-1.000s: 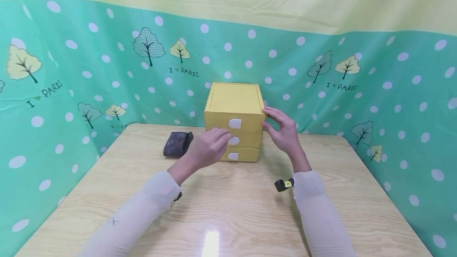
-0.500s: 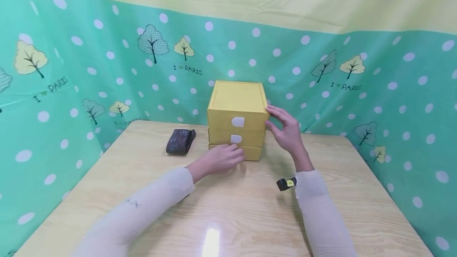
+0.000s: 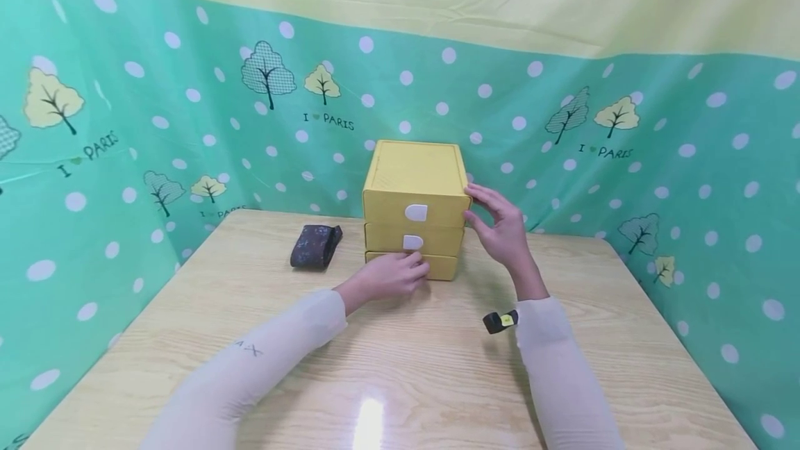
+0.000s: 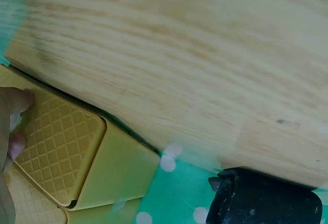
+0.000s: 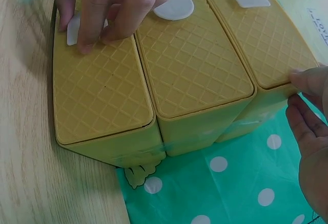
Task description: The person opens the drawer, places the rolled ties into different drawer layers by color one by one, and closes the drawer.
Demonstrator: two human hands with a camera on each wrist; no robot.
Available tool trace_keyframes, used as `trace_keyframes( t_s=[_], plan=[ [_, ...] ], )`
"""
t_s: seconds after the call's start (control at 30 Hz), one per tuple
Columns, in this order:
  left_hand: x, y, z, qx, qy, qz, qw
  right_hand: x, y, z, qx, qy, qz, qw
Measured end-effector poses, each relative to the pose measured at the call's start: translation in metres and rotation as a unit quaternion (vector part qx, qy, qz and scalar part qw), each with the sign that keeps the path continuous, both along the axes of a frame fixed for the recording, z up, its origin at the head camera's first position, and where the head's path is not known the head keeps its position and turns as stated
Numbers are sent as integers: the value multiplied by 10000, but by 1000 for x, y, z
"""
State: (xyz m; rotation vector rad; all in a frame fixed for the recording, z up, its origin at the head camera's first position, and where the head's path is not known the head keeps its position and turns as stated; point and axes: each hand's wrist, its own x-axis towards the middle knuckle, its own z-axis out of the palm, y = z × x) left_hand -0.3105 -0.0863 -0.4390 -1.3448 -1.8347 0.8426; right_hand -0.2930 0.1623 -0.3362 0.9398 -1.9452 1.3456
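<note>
Left hand (image 3: 390,275) has dropped to the yellow plastic three-drawer box's (image 3: 415,179) bottom white tab (image 5: 73,28), fingers pinching it; right hand (image 3: 503,231), fingers spread, steadies the box's side.

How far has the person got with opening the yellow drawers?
Just starting. All three drawers of the yellow plastic drawer box look closed. The left hand pinches the bottom drawer's white tab; the right hand steadies the box's side. The pulling is left.

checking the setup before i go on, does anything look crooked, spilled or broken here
Nothing stands out. The yellow drawer unit sits square on the table, all three drawers shut, with the dark pouch lying beside it.
</note>
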Motion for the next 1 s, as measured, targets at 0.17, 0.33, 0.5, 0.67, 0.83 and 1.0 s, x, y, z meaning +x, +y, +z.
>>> trace_keyframes(
  t_s=[0.17,0.33,0.5,0.67,0.83,1.0],
  plan=[
    [-1,0,-1,39,170,-175,9997,0,0,-1,-32,11,18,10000],
    [0,0,-1,105,179,-195,9996,0,0,0,-8,44,3,10000],
    [1,1,0,44,73,-39,10000,1,-1,0,2,16,-28,10000],
    [3,1,2,-127,101,67,9998,3,-1,1,18,-58,-66,10000],
    [5,1,2,-201,134,49,9997,3,-1,1,12,-41,-61,10000],
    [7,2,2,-176,66,-33,9998,3,-1,0,11,-26,-42,10000]
  ],
)
